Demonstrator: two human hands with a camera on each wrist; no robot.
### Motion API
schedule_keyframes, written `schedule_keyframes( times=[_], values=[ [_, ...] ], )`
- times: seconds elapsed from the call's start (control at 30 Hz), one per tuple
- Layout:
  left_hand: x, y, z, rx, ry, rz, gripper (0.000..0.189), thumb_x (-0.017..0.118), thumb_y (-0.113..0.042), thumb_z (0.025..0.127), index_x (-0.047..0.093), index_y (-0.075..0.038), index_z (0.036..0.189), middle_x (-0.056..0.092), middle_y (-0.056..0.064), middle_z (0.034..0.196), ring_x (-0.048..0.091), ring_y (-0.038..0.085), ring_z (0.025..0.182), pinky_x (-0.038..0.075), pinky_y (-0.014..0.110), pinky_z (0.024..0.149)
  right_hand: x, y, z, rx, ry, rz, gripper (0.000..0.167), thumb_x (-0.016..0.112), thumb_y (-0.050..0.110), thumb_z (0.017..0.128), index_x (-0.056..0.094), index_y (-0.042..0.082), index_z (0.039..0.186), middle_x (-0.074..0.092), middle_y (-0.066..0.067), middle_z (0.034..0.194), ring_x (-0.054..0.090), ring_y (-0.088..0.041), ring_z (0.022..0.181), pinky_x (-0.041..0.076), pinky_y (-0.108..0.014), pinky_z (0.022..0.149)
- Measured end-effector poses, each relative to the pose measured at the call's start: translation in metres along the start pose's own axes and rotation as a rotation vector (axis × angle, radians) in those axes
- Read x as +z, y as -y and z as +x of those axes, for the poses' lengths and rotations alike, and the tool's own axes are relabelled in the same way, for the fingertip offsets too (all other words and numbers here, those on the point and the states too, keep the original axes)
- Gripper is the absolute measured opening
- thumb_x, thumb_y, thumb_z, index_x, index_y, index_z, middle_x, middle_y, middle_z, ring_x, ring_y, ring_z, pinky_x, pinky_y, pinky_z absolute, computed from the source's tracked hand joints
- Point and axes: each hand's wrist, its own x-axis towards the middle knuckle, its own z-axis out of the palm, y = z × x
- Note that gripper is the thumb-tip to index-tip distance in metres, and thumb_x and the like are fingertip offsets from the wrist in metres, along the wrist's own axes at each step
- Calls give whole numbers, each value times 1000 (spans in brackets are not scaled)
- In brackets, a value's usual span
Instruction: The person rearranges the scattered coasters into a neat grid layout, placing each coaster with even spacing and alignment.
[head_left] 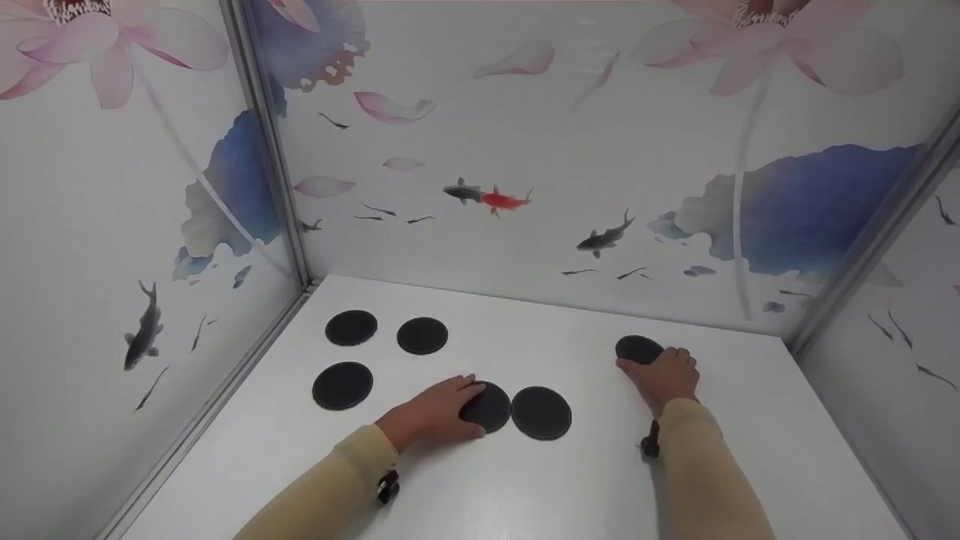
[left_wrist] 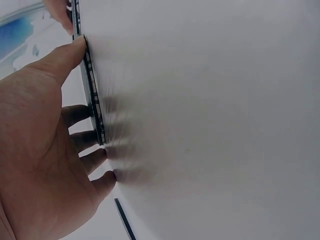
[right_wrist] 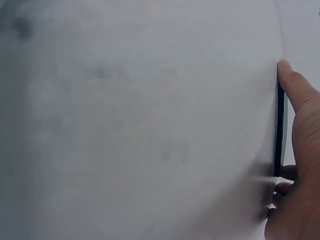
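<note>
In the head view my left hand [head_left: 435,412] spans a round black coaster [head_left: 491,407] on the white table, thumb at its near edge and fingertips toward its far edge. The left wrist view shows that coaster [left_wrist: 93,95] edge-on, gripped between the thumb and fingers of the left hand [left_wrist: 45,135]. A second black coaster [head_left: 541,413] lies flat against its right side. Farther right, my right hand [head_left: 670,375] holds another black coaster [head_left: 637,349] by its edges. In the right wrist view this coaster [right_wrist: 280,130] sits between thumb and fingers of the right hand [right_wrist: 305,140].
Three more black coasters lie apart on the left of the white table [head_left: 480,487]: one at the back [head_left: 351,328], one beside it [head_left: 422,335] and one nearer [head_left: 343,385]. Printed panels [head_left: 525,135] with fish and lotus pictures wall the back and both sides.
</note>
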Motion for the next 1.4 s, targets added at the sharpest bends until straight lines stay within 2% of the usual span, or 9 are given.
schedule_keyframes(
  times=[0.27,0.47,0.63,0.8,0.93,1.07,1.23,1.4],
  values=[
    [3,2,3,1,0,9,86,74,-55,101,44,-16,171,34,10,179,30,32,165,31,50,131,3,-3,6,1,-8,12,118,72,61,98,24,-31,154,34,-52,152,32,-65,146,26,-69,127],
    [4,3,2,-5,-1,-7,86,73,-56,101,43,-18,171,33,9,180,29,31,166,30,51,132,3,0,5,8,-11,82,121,74,61,95,23,-31,155,35,-50,151,33,-63,145,25,-69,127],
    [4,4,2,-2,1,1,85,72,-57,102,42,-18,172,32,9,180,28,32,166,29,51,132,5,-2,9,2,-21,67,120,75,59,96,23,-31,154,35,-51,151,33,-65,145,26,-69,127],
    [3,4,2,-5,0,0,86,73,-56,101,43,-17,172,33,9,180,28,32,166,30,51,132,7,-1,10,-8,0,95,122,77,61,96,19,-23,162,28,-49,162,25,-64,153,17,-69,130],
    [3,2,1,1,-5,-3,86,74,-55,101,43,-17,171,33,9,179,29,32,166,31,51,131,8,-2,10,-10,7,144,116,77,56,98,19,-17,167,27,-44,167,23,-61,157,12,-68,132],
    [4,3,0,7,-4,0,86,74,-56,102,43,-16,171,33,10,179,29,33,166,30,51,132,9,-4,10,-12,4,176,107,76,48,101,21,-17,167,30,-44,167,27,-60,157,18,-66,131],
    [4,3,0,4,-3,-1,86,73,-57,102,42,-17,172,32,9,180,28,32,166,29,50,132,8,-4,11,-12,3,214,105,76,43,101,21,-19,166,30,-45,165,28,-60,156,24,-67,129],
    [2,2,0,-4,1,-18,86,72,-56,102,42,-18,172,31,8,180,27,32,167,29,51,132,5,2,8,-24,6,201,105,74,44,101,22,-20,165,32,-47,162,30,-61,154,29,-68,127]
  ],
)
